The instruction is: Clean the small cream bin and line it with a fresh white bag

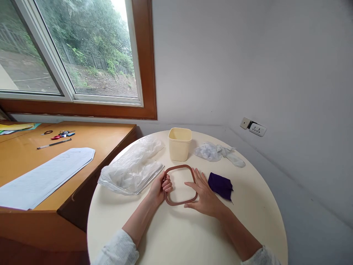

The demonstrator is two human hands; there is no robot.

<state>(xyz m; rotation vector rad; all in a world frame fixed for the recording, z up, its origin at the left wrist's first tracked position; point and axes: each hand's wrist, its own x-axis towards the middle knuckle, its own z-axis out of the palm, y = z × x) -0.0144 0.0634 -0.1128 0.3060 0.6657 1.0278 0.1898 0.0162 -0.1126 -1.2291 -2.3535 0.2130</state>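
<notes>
Left hand (161,187) curled around the frame's (180,185) left edge, right hand (202,193) flat and open on its right edge; hold it flat on the table (171,232), pressing both sides evenly.

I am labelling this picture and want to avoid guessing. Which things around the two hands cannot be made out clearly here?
All in the head view:
- Inside of the cream plastic tub: hidden by its own wall.
- Contents of the small crumpled clear bag: blurred by the plastic.
- Left hand fingertips: curled around the brown rounded-square frame.
- Part of the frame's right side: under the right hand.
- Print on the white paper sheets: too small.
</notes>
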